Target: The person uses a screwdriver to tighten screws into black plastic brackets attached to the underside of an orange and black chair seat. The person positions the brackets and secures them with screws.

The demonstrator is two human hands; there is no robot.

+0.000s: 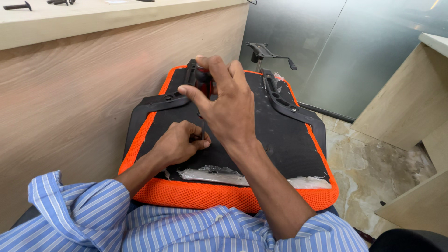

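I see an upturned office chair seat [289, 144], black underneath with an orange mesh edge, resting across my lap against the front of a light wooden counter [84, 88]. My right hand [228, 105] is closed around the red and black handle of a screwdriver [203, 86], held upright over the middle of the seat, its thin shaft running down to the black underside. My left hand [179, 142] sits just below, fingers curled and pinched around the lower end of the shaft where it meets the seat; I cannot tell whether a screw is under the tip. Black brackets [282, 100] run along both sides of the seat's underside. Clear plastic wrap [219, 175] is bunched along the seat's near edge. Beyond the seat's far edge stands a black chair mechanism plate [266, 51] on a post, before a grey glass partition. Black bolts [17, 6] lie on the counter top, well away from the seat.
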